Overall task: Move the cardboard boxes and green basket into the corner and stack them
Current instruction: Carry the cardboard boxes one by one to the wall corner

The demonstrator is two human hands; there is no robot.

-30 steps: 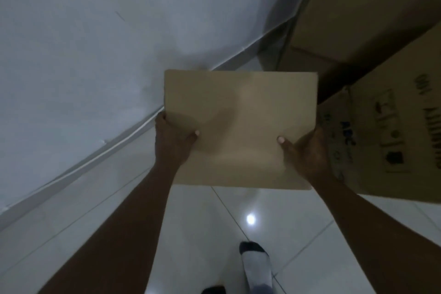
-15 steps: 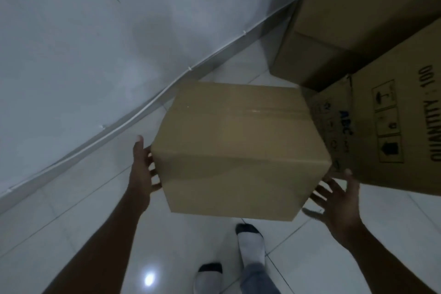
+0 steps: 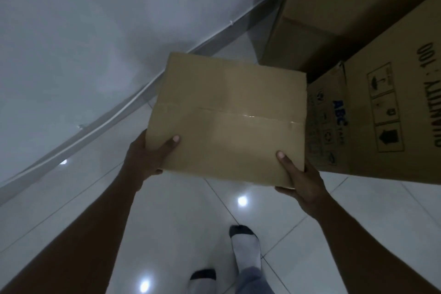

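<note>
Writing: printed box (image 3: 372,121) reads "ABC" in blue, "QUANTITY : 100" and handling symbols.
Box (image 3: 226,117): taped seam up, held above the floor (image 3: 181,217), beside the printed box.
Left hand (image 3: 145,160): grasping the box's near left corner, thumb on top.
Right hand (image 3: 303,181): grasping the near right corner, thumb on top.

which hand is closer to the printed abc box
Right. The right hand grips the small box's near right corner, just beside the printed ABC box. The left hand holds the opposite near corner, farther away on the wall side.
</note>
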